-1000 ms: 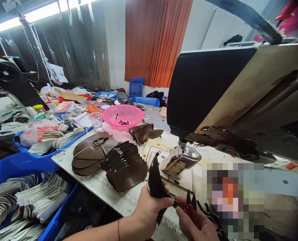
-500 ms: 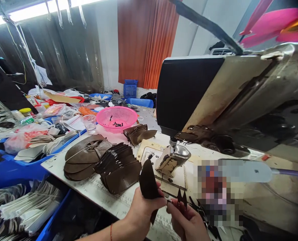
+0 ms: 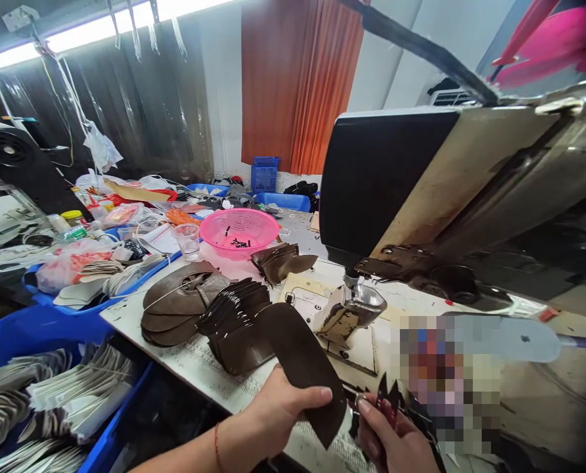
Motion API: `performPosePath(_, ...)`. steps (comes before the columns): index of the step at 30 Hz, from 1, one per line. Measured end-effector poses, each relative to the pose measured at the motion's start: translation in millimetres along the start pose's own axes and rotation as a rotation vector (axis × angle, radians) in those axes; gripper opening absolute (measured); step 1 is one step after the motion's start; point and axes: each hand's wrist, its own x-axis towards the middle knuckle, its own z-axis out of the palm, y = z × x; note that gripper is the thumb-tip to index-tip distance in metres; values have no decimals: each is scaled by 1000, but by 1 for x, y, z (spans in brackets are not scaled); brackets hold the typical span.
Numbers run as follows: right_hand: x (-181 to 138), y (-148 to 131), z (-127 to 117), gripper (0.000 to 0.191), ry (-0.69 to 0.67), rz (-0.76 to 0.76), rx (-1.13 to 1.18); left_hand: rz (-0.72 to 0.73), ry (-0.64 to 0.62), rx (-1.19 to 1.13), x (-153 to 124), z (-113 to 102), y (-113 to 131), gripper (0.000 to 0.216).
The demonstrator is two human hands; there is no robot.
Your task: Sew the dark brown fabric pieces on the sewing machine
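Note:
My left hand grips a curved dark brown leather piece, thumb on its face and the other fingers behind it. To the right, my right hand is closed around thread snips, their pointed blades sticking up apart. Thumb and forefinger of that hand are pinched beside the leather's lower right edge; whether they hold anything else is unclear. Beyond the left hand lie a fanned stack of similar brown pieces and a tied bundle of rounded leather pieces.
A sewing machine head overhangs the right side, above its metal post. A smaller leather stack, a pink basket with dark scraps and a clear cup stand behind. Blue bins of cut pieces flank the left.
The leather piece has turned from nearly edge-on to showing its broad face. My right hand has moved slightly right and down, away from my left. The camera view has shifted left.

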Motion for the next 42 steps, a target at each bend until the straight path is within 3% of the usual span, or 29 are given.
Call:
performPosePath(8,-3,5,0,42,-3,-27,-62,61,68,-24,-3,10,3,46)
performPosePath(21,-15,-5,15,44,-54,24,-33,155,74,72,-2,15,-4,39)
performPosePath(32,-21,-7,27,44,-50,-4,-3,142,44,66,-3,17,-1,38)
performPosePath(42,-23,-18,33,41,-123,62,19,123,61,96,-1,15,4,37)
